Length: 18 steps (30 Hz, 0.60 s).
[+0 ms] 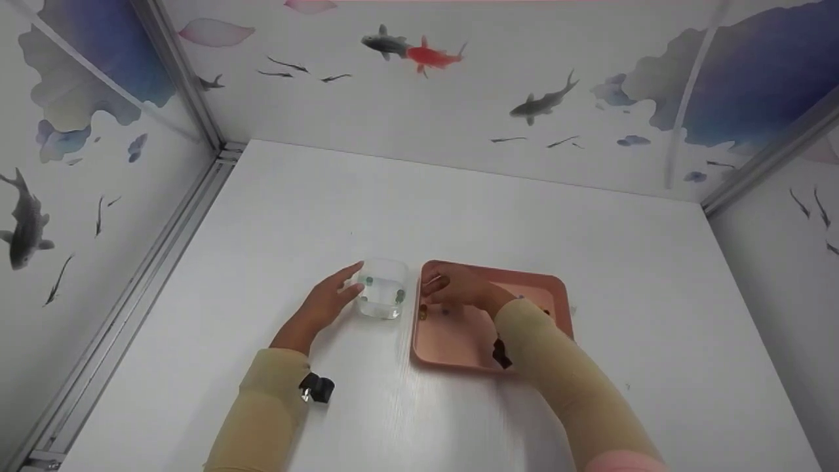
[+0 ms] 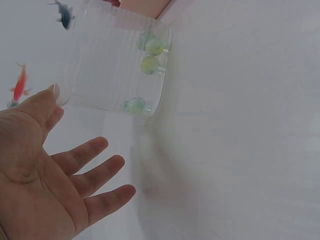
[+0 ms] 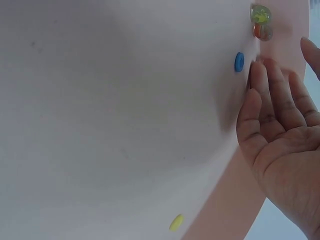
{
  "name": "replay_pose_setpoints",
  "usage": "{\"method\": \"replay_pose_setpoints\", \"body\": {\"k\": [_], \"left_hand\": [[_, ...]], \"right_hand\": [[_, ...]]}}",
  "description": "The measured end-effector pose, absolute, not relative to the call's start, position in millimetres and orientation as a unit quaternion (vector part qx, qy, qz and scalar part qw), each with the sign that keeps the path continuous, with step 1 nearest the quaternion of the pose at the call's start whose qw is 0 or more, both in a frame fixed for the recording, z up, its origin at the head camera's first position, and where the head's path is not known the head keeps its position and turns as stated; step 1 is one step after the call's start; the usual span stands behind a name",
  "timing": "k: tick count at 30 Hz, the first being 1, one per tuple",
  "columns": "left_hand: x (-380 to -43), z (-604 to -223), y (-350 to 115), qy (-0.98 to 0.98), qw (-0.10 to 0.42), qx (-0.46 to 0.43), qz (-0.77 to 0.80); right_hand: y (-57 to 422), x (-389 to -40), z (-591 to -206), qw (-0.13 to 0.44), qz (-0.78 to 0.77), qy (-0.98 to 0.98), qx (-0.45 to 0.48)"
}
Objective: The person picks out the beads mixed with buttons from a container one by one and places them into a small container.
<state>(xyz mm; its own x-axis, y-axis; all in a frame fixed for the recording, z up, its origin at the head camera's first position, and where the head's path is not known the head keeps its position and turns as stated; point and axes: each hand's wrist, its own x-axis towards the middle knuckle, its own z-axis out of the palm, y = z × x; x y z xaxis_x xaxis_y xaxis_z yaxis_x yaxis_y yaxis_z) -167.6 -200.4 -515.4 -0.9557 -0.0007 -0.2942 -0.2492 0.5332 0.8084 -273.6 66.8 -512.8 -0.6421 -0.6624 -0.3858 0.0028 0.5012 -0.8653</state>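
Observation:
A clear plastic container (image 1: 383,308) holding several green-tinted glass marbles (image 2: 150,65) stands on the table left of the tray. My left hand (image 1: 322,303) is beside it with fingers spread, one fingertip right at its rim. Over the left part of the pink tray (image 1: 462,359) is my right hand (image 1: 459,286). Its fingers, slightly bent, reach down to the tray's inner edge in the right wrist view. Near those fingertips lie a blue button (image 3: 239,62), a green marble (image 3: 261,15) and an orange-red marble (image 3: 263,32). No object shows between the right fingers.
A yellow button (image 3: 176,222) lies farther along the tray floor. The white table (image 1: 328,196) is bounded by printed panels (image 1: 459,98) at the back and both sides. Dark wrist cameras (image 1: 318,388) sit on the sleeves.

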Motion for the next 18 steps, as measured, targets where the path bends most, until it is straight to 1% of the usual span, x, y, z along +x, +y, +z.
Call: {"method": "replay_pose_setpoints", "body": {"k": [7,18], "left_hand": [[-168.7,-515.7,-199.6,0.863,0.126,-0.062,0.486],[-168.5,-514.5,-200.2,0.864,0.128,-0.064,0.483]], "right_hand": [[66.4,-272.0,-513.9,0.371,-0.412,0.803,-0.219],[62.2,-271.1,-521.4,0.368,-0.418,0.809,-0.188]]}}
